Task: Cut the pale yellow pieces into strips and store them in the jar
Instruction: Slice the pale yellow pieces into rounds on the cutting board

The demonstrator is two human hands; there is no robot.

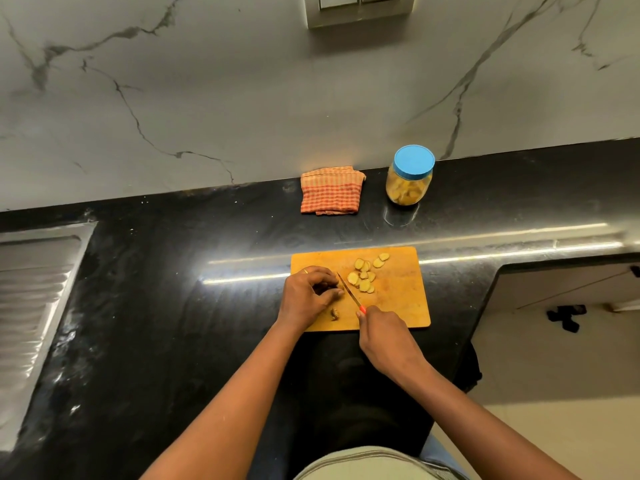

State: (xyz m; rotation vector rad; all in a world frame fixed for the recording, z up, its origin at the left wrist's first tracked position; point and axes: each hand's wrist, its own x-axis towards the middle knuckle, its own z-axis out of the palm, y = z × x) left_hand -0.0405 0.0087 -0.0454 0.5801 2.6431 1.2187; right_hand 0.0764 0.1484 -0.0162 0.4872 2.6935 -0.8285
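Note:
Several pale yellow slices (364, 274) lie on the wooden cutting board (398, 299). My left hand (308, 294) pinches a small piece against the board at its left side, fingers curled over it so most of it is hidden. My right hand (382, 336) grips a knife (349, 289) by its red handle; the blade slants up-left right beside my left fingertips. A small brownish scrap (334, 314) lies near the board's front left. The clear jar (409, 175) with a blue lid stands behind the board, lid on, yellow pieces inside.
A folded orange checked cloth (331, 195) lies against the marble wall left of the jar. A steel sink drainboard (31, 306) is at the far left. The black counter (173, 306) ends at a corner on the right, with floor beyond.

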